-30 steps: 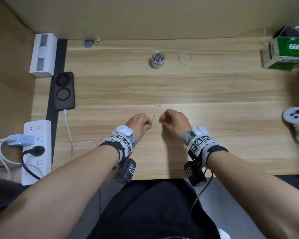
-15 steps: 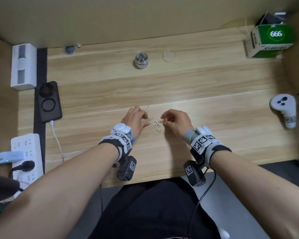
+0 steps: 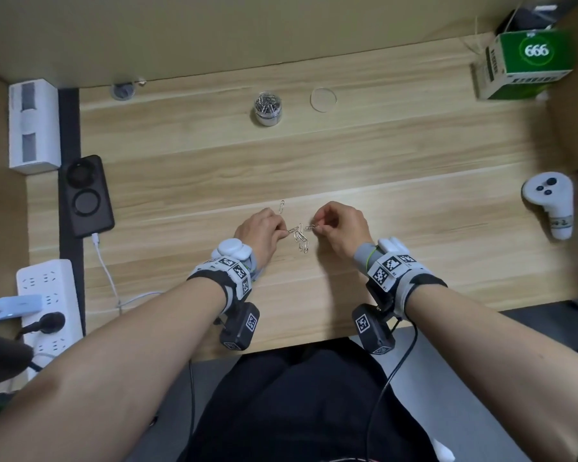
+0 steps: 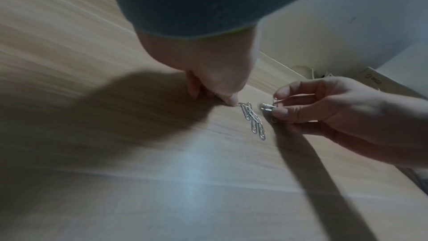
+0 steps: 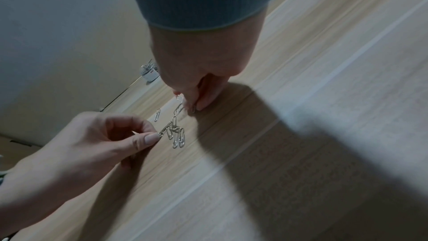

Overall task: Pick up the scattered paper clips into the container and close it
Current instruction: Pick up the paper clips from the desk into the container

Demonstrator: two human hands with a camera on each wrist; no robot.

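Several silver paper clips (image 3: 301, 240) lie in a linked bunch on the wooden desk (image 3: 414, 228) between my hands. My left hand (image 3: 282, 231) pinches one end of the bunch (image 4: 253, 120). My right hand (image 3: 317, 227) pinches other clips (image 4: 266, 107) just right of it, also shown as clips (image 5: 179, 109) in the right wrist view. One loose clip (image 3: 282, 206) lies just beyond the left hand. At the back of the desk stands the clear round container (image 3: 267, 108), open and holding clips. Its clear lid (image 3: 323, 99) lies flat to its right.
A black charging pad (image 3: 85, 195), a white power strip (image 3: 47, 295) with cables and a white box (image 3: 32, 125) line the left side. A green carton (image 3: 528, 65) sits at the back right, and a white controller (image 3: 549, 201) at the right.
A bunch of clips now lies between my hands, where only a couple showed a second ago. Both hands stay close together near the desk's front; the head view has shifted.
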